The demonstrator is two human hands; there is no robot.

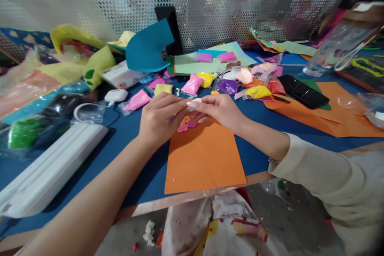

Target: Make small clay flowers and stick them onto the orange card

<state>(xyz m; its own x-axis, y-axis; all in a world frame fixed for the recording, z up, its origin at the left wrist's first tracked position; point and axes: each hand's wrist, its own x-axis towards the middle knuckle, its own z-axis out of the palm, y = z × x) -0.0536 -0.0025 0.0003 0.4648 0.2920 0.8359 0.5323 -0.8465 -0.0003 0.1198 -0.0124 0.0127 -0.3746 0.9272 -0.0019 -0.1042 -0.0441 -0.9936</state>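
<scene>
My left hand and my right hand meet fingertip to fingertip above the far end of an orange paper sheet. Both are closed in a pinch at a small teal piece that looks like modelling clay; the fingers cover most of it. Just below them, small clay flowers in pink, purple and orange lie on the paper. A tiny pink crumb rests near the sheet's front left corner.
Clay packets, including a pink one and a purple one, lie beyond my hands. A white long device is at left. A black phone and a clear bottle are at right. A perforated metal screen stands behind.
</scene>
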